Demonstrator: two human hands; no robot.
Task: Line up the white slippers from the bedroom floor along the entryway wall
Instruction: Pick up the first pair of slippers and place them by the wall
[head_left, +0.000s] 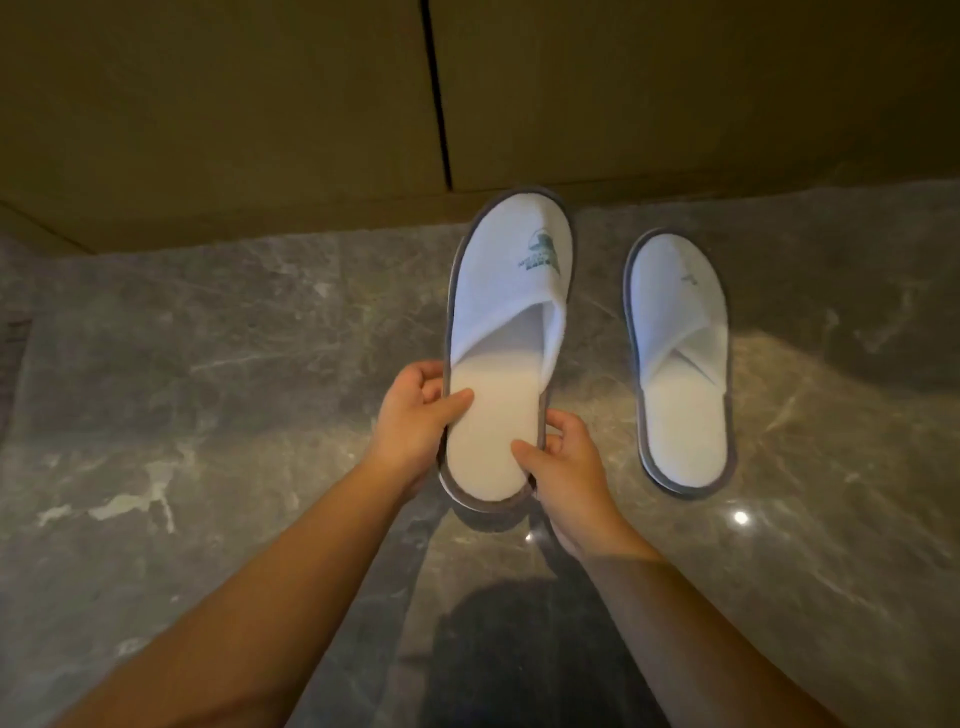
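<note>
A white slipper (511, 291) with a grey rim and a dark logo on its toe is held above the marble floor, toe pointing at the wall. My left hand (415, 415) grips its left edge near the heel, thumb on the insole. My right hand (563, 467) grips the right edge of the heel, thumb on the insole too. A second white slipper (680, 364) lies flat on the floor to the right, toe toward the wall, apart from both hands.
A brown panelled wall (260, 130) with a dark vertical seam (436, 93) runs along the top. Grey veined marble floor (208, 364) spreads left and right. My dark-clad legs (519, 654) show at the bottom centre.
</note>
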